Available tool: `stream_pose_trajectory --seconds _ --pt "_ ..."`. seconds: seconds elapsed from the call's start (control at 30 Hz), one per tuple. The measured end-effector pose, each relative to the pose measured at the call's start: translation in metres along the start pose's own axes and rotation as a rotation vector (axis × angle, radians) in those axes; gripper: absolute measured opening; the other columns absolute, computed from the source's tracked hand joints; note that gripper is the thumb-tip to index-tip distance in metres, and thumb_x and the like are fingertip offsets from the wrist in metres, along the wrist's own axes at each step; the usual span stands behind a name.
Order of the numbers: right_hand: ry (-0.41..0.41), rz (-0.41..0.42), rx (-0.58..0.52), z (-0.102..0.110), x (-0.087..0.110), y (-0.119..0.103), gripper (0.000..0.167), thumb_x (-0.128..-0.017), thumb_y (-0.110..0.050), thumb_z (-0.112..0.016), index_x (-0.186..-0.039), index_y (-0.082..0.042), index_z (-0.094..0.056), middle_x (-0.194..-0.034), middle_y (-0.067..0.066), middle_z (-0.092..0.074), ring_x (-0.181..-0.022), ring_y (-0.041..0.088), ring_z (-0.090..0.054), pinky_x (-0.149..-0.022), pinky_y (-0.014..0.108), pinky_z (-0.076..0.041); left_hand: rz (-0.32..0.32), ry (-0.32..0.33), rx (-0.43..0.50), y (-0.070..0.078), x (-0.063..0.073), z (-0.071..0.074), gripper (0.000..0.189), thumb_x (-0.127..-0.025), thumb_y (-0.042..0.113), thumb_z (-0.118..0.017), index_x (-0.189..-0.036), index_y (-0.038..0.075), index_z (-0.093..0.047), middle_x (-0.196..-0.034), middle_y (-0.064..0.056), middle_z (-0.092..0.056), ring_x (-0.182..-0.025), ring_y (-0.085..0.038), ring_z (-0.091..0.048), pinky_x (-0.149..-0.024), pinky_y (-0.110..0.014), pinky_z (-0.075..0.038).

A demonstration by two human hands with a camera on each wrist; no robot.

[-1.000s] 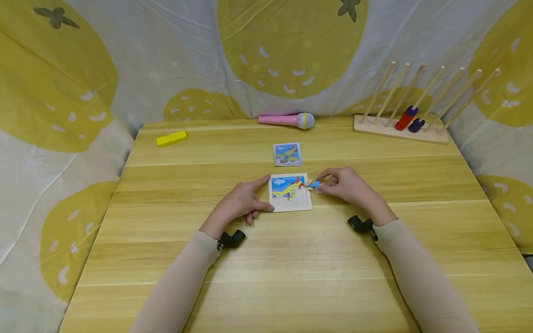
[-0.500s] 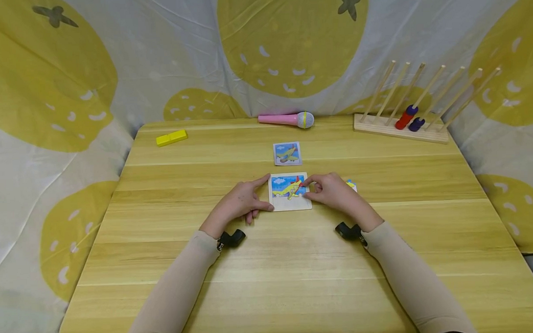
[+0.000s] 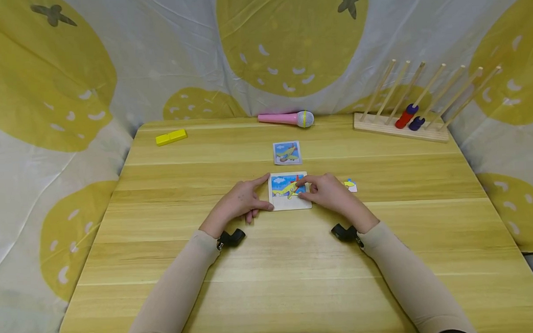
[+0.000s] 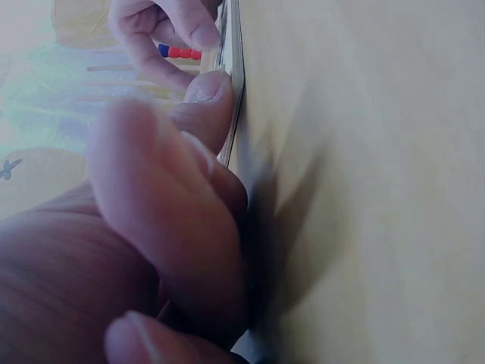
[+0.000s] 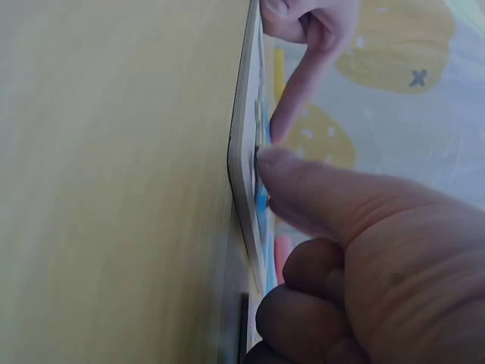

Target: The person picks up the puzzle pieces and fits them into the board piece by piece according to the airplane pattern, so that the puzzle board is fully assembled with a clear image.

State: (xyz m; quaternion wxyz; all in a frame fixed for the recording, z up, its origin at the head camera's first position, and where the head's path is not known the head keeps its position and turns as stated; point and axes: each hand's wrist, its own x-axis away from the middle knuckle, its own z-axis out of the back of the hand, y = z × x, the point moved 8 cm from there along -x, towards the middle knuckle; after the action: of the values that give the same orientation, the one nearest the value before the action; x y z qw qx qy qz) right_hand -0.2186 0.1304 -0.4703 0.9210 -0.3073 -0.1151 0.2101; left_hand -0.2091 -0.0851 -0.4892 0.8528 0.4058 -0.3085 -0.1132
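In the head view a jigsaw puzzle board [image 3: 285, 205] lies on the table, its picture a yellow airplane on blue sky, with a bare pale area along the bottom. My left hand [image 3: 241, 201] touches the board's left side, index finger at the upper corner and thumb at the lower corner. Thumb and index finger of my right hand [image 3: 329, 190] pinch a puzzle piece on the board's right part; the fingers mostly hide it. In the right wrist view the thumb [image 5: 292, 173] bears on the board. A loose puzzle piece [image 3: 350, 184] lies right of the board.
A small airplane picture card [image 3: 287, 153] lies just behind the board. Farther back are a yellow block [image 3: 171, 137], a pink toy microphone [image 3: 278, 119] and a wooden peg stand [image 3: 397, 131] with red and dark blue beads. A fruit-patterned curtain [image 3: 192, 51] surrounds the table.
My right hand has carried a puzzle piece leftward from beside the board onto its right part. The loose piece on the right came into view. My left hand has stayed in place.
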Motion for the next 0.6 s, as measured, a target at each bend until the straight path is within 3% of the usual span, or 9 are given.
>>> stream_pose_trajectory --seconds 0.6 --pt "0.034 -0.031 0.001 -0.0004 -0.0005 -0.0025 0.021 -0.100 -0.032 -0.076 -0.116 -0.019 -0.080 -0.058 -0.006 -0.043 -0.050 0.011 -0.032 -0.052 0.024 -0.026 0.009 0.005 0.007 0.0001 0.0002 0.0000 0.101 -0.091 0.034 -0.087 -0.170 0.033 -0.025 -0.056 -0.006 -0.064 -0.042 -0.019 -0.062 -0.049 -0.041 -0.061"
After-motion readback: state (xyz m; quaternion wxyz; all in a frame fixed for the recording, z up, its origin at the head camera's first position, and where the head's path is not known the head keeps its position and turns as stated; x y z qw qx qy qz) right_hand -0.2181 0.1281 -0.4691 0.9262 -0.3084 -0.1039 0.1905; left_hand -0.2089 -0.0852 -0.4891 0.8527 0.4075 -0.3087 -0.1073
